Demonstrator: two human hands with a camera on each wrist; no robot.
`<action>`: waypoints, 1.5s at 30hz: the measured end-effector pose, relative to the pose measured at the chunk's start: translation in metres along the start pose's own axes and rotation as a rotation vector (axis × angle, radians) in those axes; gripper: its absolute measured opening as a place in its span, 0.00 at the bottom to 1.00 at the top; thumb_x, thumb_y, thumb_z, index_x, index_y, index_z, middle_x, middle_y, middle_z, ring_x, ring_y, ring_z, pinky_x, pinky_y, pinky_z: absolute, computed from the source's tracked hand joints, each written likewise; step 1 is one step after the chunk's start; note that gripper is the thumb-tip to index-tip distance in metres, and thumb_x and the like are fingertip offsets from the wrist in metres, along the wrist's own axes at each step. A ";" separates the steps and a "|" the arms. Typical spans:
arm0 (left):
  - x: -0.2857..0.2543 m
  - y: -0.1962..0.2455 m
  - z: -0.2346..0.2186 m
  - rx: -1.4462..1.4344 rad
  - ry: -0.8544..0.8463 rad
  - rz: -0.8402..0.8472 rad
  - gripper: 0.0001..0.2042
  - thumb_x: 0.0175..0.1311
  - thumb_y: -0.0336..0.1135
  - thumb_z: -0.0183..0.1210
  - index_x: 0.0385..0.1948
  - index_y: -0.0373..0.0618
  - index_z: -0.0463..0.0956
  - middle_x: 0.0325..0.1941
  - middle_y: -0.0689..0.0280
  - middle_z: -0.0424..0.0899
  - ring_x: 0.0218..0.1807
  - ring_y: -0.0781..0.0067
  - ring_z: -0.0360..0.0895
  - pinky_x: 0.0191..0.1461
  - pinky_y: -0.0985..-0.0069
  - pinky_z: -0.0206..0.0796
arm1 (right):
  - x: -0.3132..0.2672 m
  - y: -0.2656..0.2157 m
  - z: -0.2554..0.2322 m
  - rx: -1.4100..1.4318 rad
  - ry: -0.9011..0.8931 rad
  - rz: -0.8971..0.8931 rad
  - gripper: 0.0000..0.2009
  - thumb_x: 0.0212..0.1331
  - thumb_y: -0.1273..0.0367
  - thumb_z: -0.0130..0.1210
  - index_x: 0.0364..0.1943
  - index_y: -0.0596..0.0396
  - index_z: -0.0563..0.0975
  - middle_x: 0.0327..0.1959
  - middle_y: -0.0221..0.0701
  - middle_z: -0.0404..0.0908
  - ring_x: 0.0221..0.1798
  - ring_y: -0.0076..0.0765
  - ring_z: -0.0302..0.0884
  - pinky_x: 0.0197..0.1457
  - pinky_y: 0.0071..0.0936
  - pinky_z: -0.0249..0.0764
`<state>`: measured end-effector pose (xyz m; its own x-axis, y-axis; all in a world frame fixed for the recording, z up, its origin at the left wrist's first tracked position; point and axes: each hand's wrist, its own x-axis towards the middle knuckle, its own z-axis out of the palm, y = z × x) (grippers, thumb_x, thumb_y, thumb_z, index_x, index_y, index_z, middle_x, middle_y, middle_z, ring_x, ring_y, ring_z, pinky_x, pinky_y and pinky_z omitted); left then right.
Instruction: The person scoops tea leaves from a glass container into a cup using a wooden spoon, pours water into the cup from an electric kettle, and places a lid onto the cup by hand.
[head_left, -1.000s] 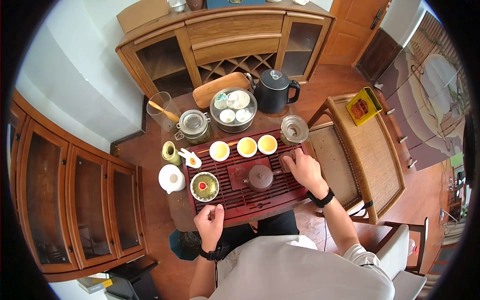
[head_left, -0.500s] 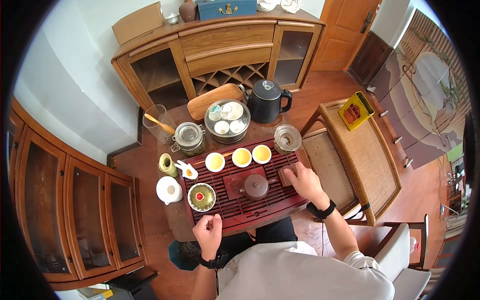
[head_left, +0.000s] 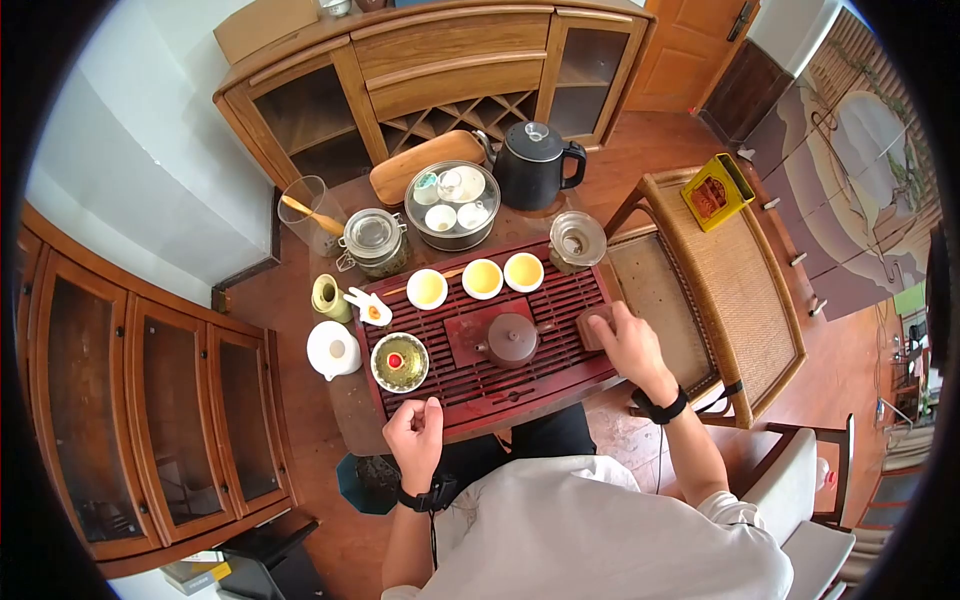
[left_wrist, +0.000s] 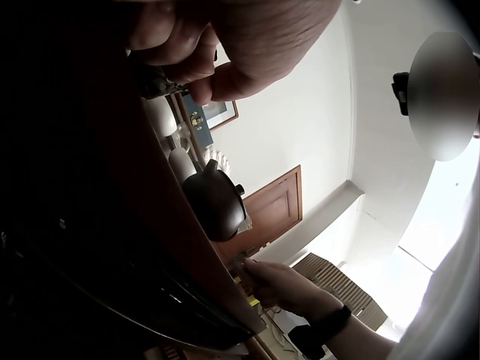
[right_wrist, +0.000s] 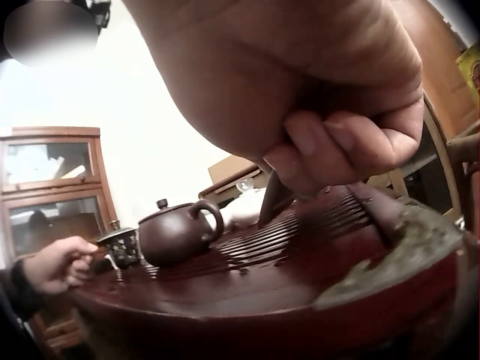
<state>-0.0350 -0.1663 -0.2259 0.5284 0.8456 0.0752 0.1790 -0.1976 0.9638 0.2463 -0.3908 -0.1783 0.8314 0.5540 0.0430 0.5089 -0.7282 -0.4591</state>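
Note:
My right hand (head_left: 634, 347) holds a small brown flat piece (head_left: 591, 328) at the right end of the dark red slatted tea tray (head_left: 480, 408). In the right wrist view the fingers curl over it and hide most of it; one dark edge of the piece (right_wrist: 275, 199) shows below them. Loosely curled and idle, my left hand (head_left: 415, 440) stays at the tray's front left edge with nothing in it. Just beyond it is a patterned lidded bowl (head_left: 400, 363) with a red knob. A brown clay teapot (head_left: 511, 341) stands between the hands.
Three white cups of yellow tea (head_left: 482, 279) line the tray's back. A glass strainer cup (head_left: 577, 243) stands at its back right corner. Behind are a black kettle (head_left: 534, 170), a lidded steel basin (head_left: 453, 238) and a glass jar (head_left: 375, 243). A white pitcher (head_left: 333, 350) stands left.
My right hand has slid the brown piece rightward and toward me, farther from the teapot. The left hand keeps its place by the tray edge. The head view has tilted slightly.

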 end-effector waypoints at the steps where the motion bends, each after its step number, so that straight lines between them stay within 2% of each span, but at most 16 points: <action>1: -0.001 -0.001 0.000 -0.001 -0.002 -0.003 0.13 0.70 0.30 0.68 0.24 0.36 0.79 0.18 0.75 0.74 0.23 0.90 0.64 0.26 0.81 0.55 | -0.005 -0.006 0.004 0.059 -0.023 -0.052 0.20 0.75 0.52 0.56 0.44 0.58 0.76 0.32 0.54 0.87 0.38 0.67 0.86 0.43 0.57 0.81; 2: -0.001 -0.001 0.000 0.003 -0.003 -0.009 0.13 0.70 0.30 0.68 0.24 0.36 0.79 0.18 0.75 0.74 0.23 0.90 0.64 0.26 0.81 0.55 | -0.008 -0.011 0.011 0.153 -0.031 -0.113 0.20 0.75 0.53 0.56 0.44 0.58 0.76 0.33 0.54 0.87 0.39 0.66 0.86 0.43 0.58 0.80; 4: -0.001 -0.002 0.000 -0.003 0.001 -0.023 0.13 0.70 0.30 0.68 0.24 0.36 0.79 0.18 0.76 0.73 0.23 0.90 0.64 0.26 0.81 0.54 | -0.016 -0.020 0.012 0.006 -0.187 -0.042 0.20 0.75 0.53 0.56 0.44 0.58 0.75 0.33 0.54 0.87 0.39 0.66 0.86 0.43 0.57 0.81; 6: -0.001 -0.003 0.000 -0.002 0.001 -0.019 0.13 0.70 0.30 0.68 0.24 0.37 0.79 0.18 0.76 0.73 0.23 0.90 0.63 0.26 0.81 0.54 | -0.018 -0.013 0.016 -0.014 -0.172 -0.042 0.19 0.75 0.53 0.56 0.45 0.58 0.74 0.31 0.53 0.87 0.37 0.65 0.86 0.41 0.57 0.81; 10: -0.002 -0.002 0.000 0.017 0.004 0.007 0.12 0.69 0.29 0.68 0.24 0.37 0.79 0.18 0.77 0.73 0.23 0.91 0.62 0.26 0.81 0.53 | -0.012 0.017 0.009 -0.140 0.059 -0.026 0.18 0.75 0.53 0.56 0.46 0.56 0.75 0.28 0.51 0.86 0.32 0.64 0.86 0.36 0.56 0.82; 13: -0.001 -0.002 0.002 0.017 0.007 0.017 0.12 0.69 0.29 0.68 0.25 0.37 0.79 0.18 0.77 0.73 0.23 0.91 0.62 0.26 0.81 0.52 | -0.010 0.018 -0.007 -0.192 0.027 0.043 0.17 0.76 0.54 0.56 0.46 0.55 0.76 0.29 0.51 0.87 0.34 0.63 0.87 0.37 0.55 0.82; 19: -0.002 0.000 0.003 0.001 0.017 0.009 0.12 0.70 0.29 0.68 0.25 0.36 0.79 0.18 0.76 0.73 0.23 0.90 0.62 0.26 0.81 0.52 | -0.019 -0.015 0.006 0.043 -0.107 -0.066 0.18 0.74 0.53 0.58 0.45 0.56 0.77 0.33 0.51 0.88 0.38 0.63 0.87 0.41 0.57 0.81; 22: -0.002 -0.001 0.000 0.009 0.012 0.006 0.12 0.70 0.29 0.68 0.25 0.36 0.79 0.18 0.76 0.73 0.23 0.90 0.62 0.26 0.81 0.52 | -0.015 -0.015 0.013 -0.094 -0.159 -0.024 0.19 0.74 0.53 0.58 0.45 0.56 0.77 0.33 0.51 0.88 0.37 0.64 0.87 0.41 0.57 0.82; 24: -0.002 -0.002 0.000 0.009 0.006 0.000 0.12 0.70 0.29 0.68 0.25 0.36 0.79 0.18 0.76 0.72 0.23 0.90 0.62 0.26 0.81 0.52 | -0.014 -0.004 0.012 -0.048 -0.102 -0.059 0.19 0.74 0.52 0.57 0.46 0.55 0.77 0.32 0.51 0.88 0.37 0.64 0.87 0.41 0.56 0.82; 26: -0.003 -0.004 0.000 0.011 0.011 0.001 0.12 0.70 0.29 0.68 0.25 0.36 0.79 0.18 0.76 0.73 0.23 0.90 0.63 0.26 0.81 0.53 | -0.010 0.005 0.004 -0.125 -0.027 0.019 0.19 0.74 0.51 0.57 0.47 0.55 0.78 0.32 0.50 0.88 0.36 0.64 0.87 0.40 0.56 0.82; 27: -0.003 -0.004 0.001 0.008 0.008 -0.001 0.12 0.70 0.29 0.68 0.25 0.36 0.79 0.18 0.76 0.73 0.23 0.90 0.63 0.26 0.81 0.53 | -0.009 0.016 0.004 -0.129 0.070 -0.014 0.19 0.75 0.52 0.57 0.47 0.55 0.77 0.31 0.50 0.88 0.36 0.64 0.87 0.39 0.56 0.82; 28: -0.003 -0.004 0.001 0.014 0.007 0.000 0.12 0.70 0.29 0.68 0.25 0.36 0.79 0.18 0.76 0.73 0.23 0.90 0.63 0.26 0.81 0.53 | -0.005 0.021 -0.002 -0.134 0.015 0.086 0.19 0.75 0.53 0.57 0.47 0.56 0.77 0.32 0.51 0.87 0.38 0.66 0.86 0.42 0.57 0.80; 30: -0.002 -0.003 0.002 0.018 0.007 0.005 0.12 0.70 0.29 0.68 0.25 0.36 0.79 0.19 0.76 0.74 0.23 0.90 0.63 0.26 0.81 0.54 | 0.001 0.026 -0.010 -0.163 0.012 0.127 0.19 0.75 0.53 0.57 0.46 0.57 0.77 0.32 0.50 0.87 0.38 0.65 0.86 0.41 0.55 0.79; 36: -0.003 -0.006 0.002 0.028 0.013 0.012 0.12 0.69 0.29 0.68 0.25 0.36 0.79 0.19 0.75 0.74 0.23 0.89 0.63 0.26 0.81 0.55 | 0.020 0.005 0.010 0.069 0.055 0.030 0.22 0.74 0.49 0.58 0.45 0.57 0.77 0.33 0.53 0.87 0.40 0.67 0.86 0.43 0.58 0.80; 42: -0.003 -0.002 0.002 0.028 0.019 0.019 0.12 0.69 0.29 0.68 0.25 0.36 0.79 0.19 0.74 0.74 0.23 0.89 0.64 0.26 0.81 0.55 | 0.037 -0.006 0.022 -0.065 -0.005 0.037 0.22 0.73 0.48 0.58 0.45 0.54 0.80 0.33 0.51 0.88 0.40 0.64 0.87 0.44 0.56 0.82; 45: -0.003 -0.002 0.003 0.013 0.019 0.015 0.12 0.69 0.29 0.68 0.25 0.36 0.79 0.18 0.74 0.74 0.22 0.89 0.64 0.26 0.81 0.55 | 0.038 0.015 0.013 -0.102 0.096 0.132 0.20 0.73 0.49 0.57 0.49 0.52 0.81 0.35 0.49 0.89 0.41 0.64 0.88 0.45 0.56 0.82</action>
<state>-0.0344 -0.1695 -0.2285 0.5152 0.8518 0.0950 0.1815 -0.2167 0.9592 0.2821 -0.3754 -0.1948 0.9074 0.4134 0.0751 0.4099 -0.8316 -0.3747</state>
